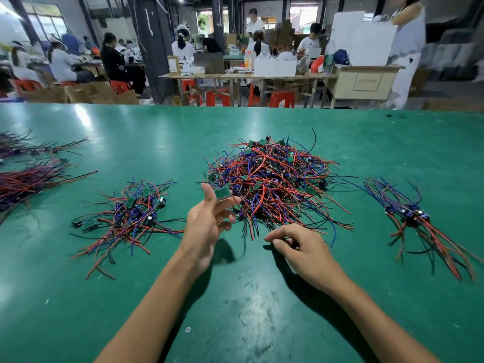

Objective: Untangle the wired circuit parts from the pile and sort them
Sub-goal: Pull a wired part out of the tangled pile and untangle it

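Spreading across the whole foreground, the green matte worktable (262,310) carries a big tangled pile of red, blue and black wired circuit parts (272,184) at its centre. A smaller loose heap of wired parts (131,216) lies to its left, and a straightened bundle of wired parts (419,218) sits well apart on the right. The left hand (207,226), palm up, pinches a small green circuit board (222,193) at the pile's near edge. The right hand (301,247) rests fingers curled, seemingly nipping a thin wire.
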The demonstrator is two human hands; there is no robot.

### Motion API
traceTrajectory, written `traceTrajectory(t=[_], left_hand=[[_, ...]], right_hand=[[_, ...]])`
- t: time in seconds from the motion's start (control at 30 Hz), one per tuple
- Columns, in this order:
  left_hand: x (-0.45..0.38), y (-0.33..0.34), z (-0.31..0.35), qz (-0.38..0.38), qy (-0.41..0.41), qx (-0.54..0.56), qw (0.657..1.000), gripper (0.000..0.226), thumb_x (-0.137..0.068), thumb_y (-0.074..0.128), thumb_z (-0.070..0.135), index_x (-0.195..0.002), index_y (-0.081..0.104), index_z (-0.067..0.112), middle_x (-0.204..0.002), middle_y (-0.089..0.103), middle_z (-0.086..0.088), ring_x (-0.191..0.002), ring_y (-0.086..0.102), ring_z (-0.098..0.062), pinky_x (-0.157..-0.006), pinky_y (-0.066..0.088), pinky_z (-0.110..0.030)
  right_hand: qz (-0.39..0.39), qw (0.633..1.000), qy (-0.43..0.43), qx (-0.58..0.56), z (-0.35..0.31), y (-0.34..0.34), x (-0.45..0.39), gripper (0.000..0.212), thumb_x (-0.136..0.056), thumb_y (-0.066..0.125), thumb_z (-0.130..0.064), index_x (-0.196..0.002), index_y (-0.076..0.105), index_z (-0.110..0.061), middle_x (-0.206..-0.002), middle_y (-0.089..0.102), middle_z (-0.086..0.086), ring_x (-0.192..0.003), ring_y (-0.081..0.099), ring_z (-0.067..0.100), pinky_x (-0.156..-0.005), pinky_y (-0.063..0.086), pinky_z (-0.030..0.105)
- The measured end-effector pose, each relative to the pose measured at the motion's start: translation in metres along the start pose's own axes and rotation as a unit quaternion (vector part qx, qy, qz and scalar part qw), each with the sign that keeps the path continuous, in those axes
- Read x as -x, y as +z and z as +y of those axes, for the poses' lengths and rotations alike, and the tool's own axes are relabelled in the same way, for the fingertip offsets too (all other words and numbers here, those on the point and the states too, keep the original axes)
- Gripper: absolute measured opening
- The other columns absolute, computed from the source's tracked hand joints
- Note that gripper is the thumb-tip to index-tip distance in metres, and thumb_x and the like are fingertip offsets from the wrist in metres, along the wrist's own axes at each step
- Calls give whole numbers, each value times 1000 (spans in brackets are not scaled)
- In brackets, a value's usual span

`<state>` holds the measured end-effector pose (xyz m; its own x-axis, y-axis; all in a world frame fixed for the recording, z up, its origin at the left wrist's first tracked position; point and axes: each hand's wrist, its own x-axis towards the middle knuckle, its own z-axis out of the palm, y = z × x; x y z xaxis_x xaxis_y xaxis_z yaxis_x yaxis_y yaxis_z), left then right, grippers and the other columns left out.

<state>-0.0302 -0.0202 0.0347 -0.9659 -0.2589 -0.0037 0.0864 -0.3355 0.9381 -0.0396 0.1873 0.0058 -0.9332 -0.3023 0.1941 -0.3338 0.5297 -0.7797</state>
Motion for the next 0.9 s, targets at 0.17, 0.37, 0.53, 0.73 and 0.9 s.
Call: traceTrajectory(t=[0.17, 0.37, 0.53, 0.73, 0.9], left_hand=[[2, 2, 1, -14, -22, 72, 997, 64, -79, 51, 64, -105, 58, 6, -94, 78, -5, -57, 64, -11, -64, 55, -24], [-5, -25, 16, 126, 401, -183, 889, 20, -91, 75, 37, -102, 68, 20, -102, 77, 0, -96, 75, -22, -86, 60, -33], [-23, -76, 17, 193, 421, -453, 762, 17, -94, 72, 18, -108, 71, 9, -125, 68, -5, -118, 64, -15, -103, 45, -25], [-25, -103, 3, 311, 88, -613, 721, 34, -100, 51, 6, -130, 64, 3, -150, 50, -12, -147, 31, -28, -117, 27, -46], [-17, -69, 3, 242, 256, -564, 747, 31, -99, 55, 15, -127, 67, 11, -136, 61, -9, -132, 48, -24, -108, 37, -43]], right_hand=[[1, 1000, -3, 1, 0, 0, 1, 18, -93, 65, -18, -90, 76, -32, -85, 65, -14, -73, 54, 1, -65, 37, 12], [-1, 1000, -10, -14, 1, -1, 1, 19, -93, 66, -16, -89, 76, -32, -79, 64, -5, -67, 51, 3, -63, 37, 14], [2, 1000, -10, -5, 3, 1, -1, 21, -93, 67, -17, -87, 75, -35, -85, 66, -9, -74, 55, 6, -64, 39, 12], [-1, 1000, -16, -1, 2, 3, 0, 23, -93, 66, -17, -85, 74, -37, -85, 65, -16, -76, 56, 4, -65, 39, 11], [-3, 1000, -17, 7, 1, 2, 1, 21, -94, 66, -18, -87, 75, -36, -87, 65, -17, -77, 56, 5, -66, 38, 10]])
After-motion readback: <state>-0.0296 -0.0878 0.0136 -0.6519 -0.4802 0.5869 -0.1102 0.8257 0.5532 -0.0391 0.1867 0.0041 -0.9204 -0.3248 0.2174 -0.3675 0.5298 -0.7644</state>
